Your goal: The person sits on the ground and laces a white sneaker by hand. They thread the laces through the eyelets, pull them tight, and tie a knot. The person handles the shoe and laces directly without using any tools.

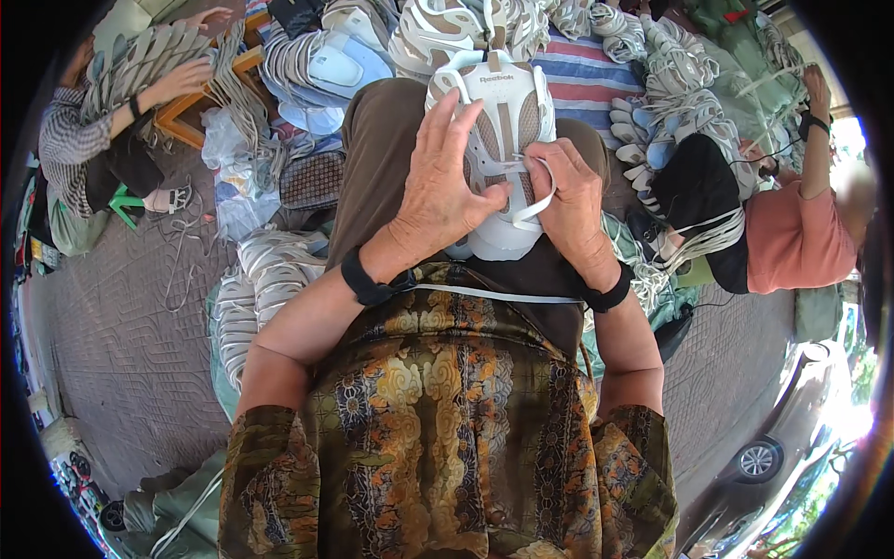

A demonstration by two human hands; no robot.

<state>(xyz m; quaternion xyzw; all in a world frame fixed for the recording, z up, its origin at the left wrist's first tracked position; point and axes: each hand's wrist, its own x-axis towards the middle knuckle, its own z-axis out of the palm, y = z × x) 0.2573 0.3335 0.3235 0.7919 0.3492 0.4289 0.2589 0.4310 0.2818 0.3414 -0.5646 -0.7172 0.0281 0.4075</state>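
Observation:
A white and tan sneaker point(506, 102) rests on my lap, its toe toward me and its tongue pointing away. My left hand point(445, 172) lies along the shoe's left side, fingers stretched out and apart, the thumb over the toe area. At the shoe's right side, my right hand point(570, 196) is closed in a pinch on a white shoelace point(540, 207), which loops down past the fingers. The lace meets the lower eyelets near the toe. Another pale strand point(494, 295) runs across my waist between my wrists. Both wrists wear black bands.
Piled shoe uppers point(438, 37) lie ahead on a striped sheet point(587, 70), with pale blue insoles point(346, 67) to their left. More stacked uppers point(270, 270) stand by my left side. One person point(70, 149) sits left, another point(801, 228) right. A car point(764, 466) stands lower right.

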